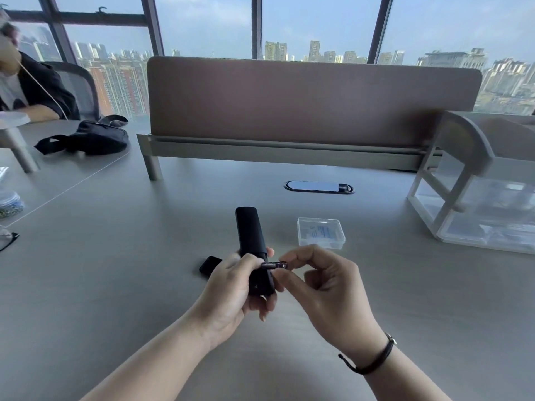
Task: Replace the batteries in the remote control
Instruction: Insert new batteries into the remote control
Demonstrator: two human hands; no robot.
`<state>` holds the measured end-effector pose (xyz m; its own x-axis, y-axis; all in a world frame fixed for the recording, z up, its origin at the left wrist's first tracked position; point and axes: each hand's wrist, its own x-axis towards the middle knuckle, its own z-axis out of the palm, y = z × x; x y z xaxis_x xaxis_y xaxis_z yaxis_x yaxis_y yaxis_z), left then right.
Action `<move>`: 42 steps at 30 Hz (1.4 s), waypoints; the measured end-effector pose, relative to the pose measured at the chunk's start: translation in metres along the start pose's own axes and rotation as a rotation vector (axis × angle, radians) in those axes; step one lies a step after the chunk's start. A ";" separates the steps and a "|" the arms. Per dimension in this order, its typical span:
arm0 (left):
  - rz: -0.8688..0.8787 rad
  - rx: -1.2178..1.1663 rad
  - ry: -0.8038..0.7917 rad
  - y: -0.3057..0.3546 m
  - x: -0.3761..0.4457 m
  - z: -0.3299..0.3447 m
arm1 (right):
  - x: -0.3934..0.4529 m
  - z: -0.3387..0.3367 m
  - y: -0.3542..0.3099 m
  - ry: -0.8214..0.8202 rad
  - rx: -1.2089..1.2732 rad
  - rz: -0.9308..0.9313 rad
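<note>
- The black remote control (251, 238) stands tilted in my left hand (231, 287), its top pointing away from me.
- A dark battery (274, 265) — lying crosswise beside the remote's lower end.
- The black battery cover (209, 265) lies flat just left of the remote.

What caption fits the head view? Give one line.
Left hand holds the remote; right hand pinches a battery beside it, cover on the desk.

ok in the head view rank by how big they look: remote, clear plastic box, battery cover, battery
1. remote, longest of the four, though partly hidden by the left hand
2. clear plastic box
3. battery cover, partly hidden behind the hand
4. battery, pinched by the right hand
</note>
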<state>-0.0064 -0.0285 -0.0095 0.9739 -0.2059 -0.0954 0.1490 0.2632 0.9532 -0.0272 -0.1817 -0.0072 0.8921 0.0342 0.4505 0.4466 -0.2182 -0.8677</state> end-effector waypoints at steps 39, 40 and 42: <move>0.075 0.061 -0.149 -0.011 -0.007 0.003 | 0.006 0.001 0.012 -0.362 0.351 0.611; 0.085 0.074 -0.167 -0.011 -0.007 0.004 | 0.007 0.000 0.012 -0.333 0.352 0.611; 0.099 0.091 -0.200 -0.010 -0.007 0.005 | 0.009 -0.006 0.010 -0.280 0.397 0.627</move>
<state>-0.0157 -0.0344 -0.0171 0.9285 -0.3679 0.0501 0.0295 0.2077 0.9777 -0.0152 -0.1889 -0.0106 0.9459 0.2758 -0.1711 -0.2010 0.0839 -0.9760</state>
